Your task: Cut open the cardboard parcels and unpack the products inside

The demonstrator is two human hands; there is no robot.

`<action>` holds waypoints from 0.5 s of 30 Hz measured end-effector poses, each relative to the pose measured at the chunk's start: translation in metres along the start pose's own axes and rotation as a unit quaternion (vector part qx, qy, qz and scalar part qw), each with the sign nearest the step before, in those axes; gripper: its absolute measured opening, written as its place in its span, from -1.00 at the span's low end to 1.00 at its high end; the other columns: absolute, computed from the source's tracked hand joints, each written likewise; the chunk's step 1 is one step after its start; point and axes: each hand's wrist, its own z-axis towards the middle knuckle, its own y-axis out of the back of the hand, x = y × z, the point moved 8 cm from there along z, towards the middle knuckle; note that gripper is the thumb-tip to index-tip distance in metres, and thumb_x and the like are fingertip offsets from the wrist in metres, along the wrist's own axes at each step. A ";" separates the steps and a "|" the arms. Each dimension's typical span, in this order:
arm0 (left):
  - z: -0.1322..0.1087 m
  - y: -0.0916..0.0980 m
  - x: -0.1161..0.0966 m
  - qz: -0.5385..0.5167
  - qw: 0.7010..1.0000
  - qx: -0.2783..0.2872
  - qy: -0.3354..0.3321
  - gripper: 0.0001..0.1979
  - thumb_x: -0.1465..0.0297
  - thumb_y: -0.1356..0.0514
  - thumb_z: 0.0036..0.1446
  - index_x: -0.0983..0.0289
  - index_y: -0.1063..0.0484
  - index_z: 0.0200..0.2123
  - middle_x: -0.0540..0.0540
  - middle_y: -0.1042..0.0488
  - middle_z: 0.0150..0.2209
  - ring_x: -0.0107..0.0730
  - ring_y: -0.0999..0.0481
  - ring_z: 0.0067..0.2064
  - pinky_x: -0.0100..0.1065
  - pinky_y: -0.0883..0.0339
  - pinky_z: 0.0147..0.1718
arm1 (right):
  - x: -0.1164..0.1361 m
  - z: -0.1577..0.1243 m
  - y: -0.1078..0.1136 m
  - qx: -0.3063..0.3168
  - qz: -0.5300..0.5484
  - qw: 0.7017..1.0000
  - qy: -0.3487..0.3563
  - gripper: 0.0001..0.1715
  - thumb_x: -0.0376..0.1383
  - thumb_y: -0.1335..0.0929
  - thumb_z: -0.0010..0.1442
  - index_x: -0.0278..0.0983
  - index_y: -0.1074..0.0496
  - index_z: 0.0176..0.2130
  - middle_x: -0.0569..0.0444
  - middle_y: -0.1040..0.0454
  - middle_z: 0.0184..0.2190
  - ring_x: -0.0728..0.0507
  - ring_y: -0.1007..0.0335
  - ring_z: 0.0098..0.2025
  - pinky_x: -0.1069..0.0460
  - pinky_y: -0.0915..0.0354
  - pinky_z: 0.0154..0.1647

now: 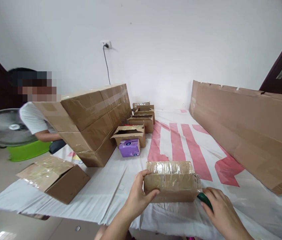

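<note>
A small cardboard box (171,186) with shiny clear tape on top lies at the table's front edge. My left hand (139,193) grips its left end, with the thumb on the near side and the fingers behind. My right hand (218,203) is closed around a dark green tool handle (206,200) at the box's right end. The tool's working end is hidden, so its kind does not show. Behind the box, a purple printed box (129,148) stands against an open-flapped carton (130,133).
Stacked cartons (91,120) form a wall on the left, with more open cartons (141,120) beside it. A taped box (56,176) sits front left. A tall cardboard panel (243,133) borders the right. Beyond the stack are a person (36,116) and a fan (3,126).
</note>
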 end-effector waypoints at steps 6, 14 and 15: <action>-0.008 -0.014 0.023 -0.119 0.992 -0.024 0.030 -0.17 0.27 -0.28 0.11 0.07 0.12 0.33 0.23 -0.18 0.28 -0.02 -0.26 0.26 -0.04 -0.18 0.17 | -0.038 -0.026 -0.047 0.072 -0.022 0.996 -0.041 -0.53 -0.38 -0.26 0.13 -0.20 -0.41 0.04 -0.04 -0.53 -0.23 -0.25 -0.47 -0.20 -0.14 -0.40 -0.19; -0.008 -0.013 -0.004 -0.007 0.992 -0.026 -0.125 -0.77 0.28 -0.23 0.17 0.08 -0.55 -0.09 0.14 -0.60 -0.21 -0.09 -0.49 -0.08 -0.04 -0.36 -0.05 | -0.021 -0.023 0.030 -0.177 0.100 0.972 -0.121 -0.48 -0.13 -0.25 0.26 -0.25 -0.18 0.15 -0.15 -0.42 -0.06 -0.26 -0.46 -0.08 -0.11 -0.45 -0.14; -0.008 -0.012 -0.006 -0.001 0.990 -0.028 -0.136 -0.77 0.26 -0.25 0.16 0.08 -0.57 -0.11 0.14 -0.61 -0.23 -0.08 -0.50 -0.10 -0.01 -0.37 -0.06 | -0.004 -0.021 0.037 -0.171 0.120 0.974 -0.088 -0.47 -0.17 -0.27 0.25 -0.22 -0.17 0.17 -0.13 -0.43 -0.06 -0.24 -0.47 -0.08 -0.08 -0.46 -0.14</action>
